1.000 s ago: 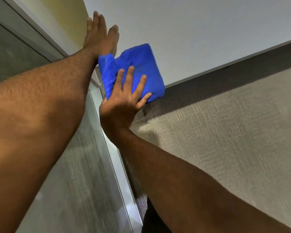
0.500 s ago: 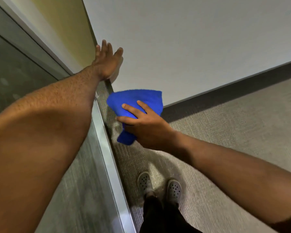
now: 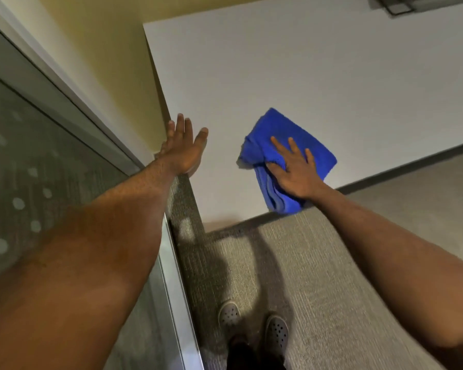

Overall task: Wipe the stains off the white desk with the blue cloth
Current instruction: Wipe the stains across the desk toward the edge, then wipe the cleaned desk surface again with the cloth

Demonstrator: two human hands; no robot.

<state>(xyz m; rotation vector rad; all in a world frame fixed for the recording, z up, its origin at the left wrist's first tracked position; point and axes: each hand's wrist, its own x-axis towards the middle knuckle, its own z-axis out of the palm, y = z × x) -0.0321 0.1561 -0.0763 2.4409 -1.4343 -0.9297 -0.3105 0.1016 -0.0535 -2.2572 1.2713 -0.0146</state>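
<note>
The white desk (image 3: 318, 76) fills the upper right of the head view. A folded blue cloth (image 3: 305, 145) lies on it near the front edge, one corner hanging slightly over that edge. My right hand (image 3: 292, 169) presses flat on the cloth, fingers spread. My left hand (image 3: 183, 149) rests flat and open on the desk's left front corner, holding nothing. I see no clear stains on the bare desk surface.
A yellow wall (image 3: 104, 62) and a glass partition with a metal frame (image 3: 171, 289) run along the left of the desk. Grey carpet (image 3: 318, 263) lies below, with my two shoes (image 3: 251, 324) on it. A dark object (image 3: 412, 4) sits at the desk's far right.
My right hand has carried the cloth from the desk's left corner, off the edge, then back onto the desk further right. The view has tilted so more of the desk shows.
</note>
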